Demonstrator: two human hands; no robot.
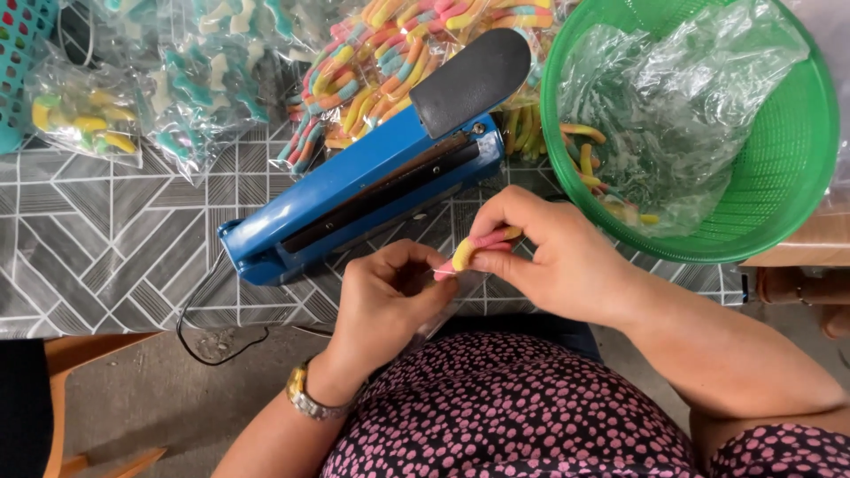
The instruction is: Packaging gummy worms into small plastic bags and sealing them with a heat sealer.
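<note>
Gummy worm point(478, 248) — curved, sugar-coated, yellow and pink, pinched between both hands

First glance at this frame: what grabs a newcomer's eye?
The blue heat sealer lies slantwise mid-table, black handle raised. At right, a green basket holds a clear bag with a few gummy worms. Front centre, the right hand pinches a pink-yellow gummy worm against the left hand; filled candy bags are piled behind.

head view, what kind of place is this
Probably a small home or workshop table for bagging sweets. A blue heat sealer sits on the patterned tablecloth, clear bags of gummy worms lie behind it, and both hands hold a gummy worm.
</note>
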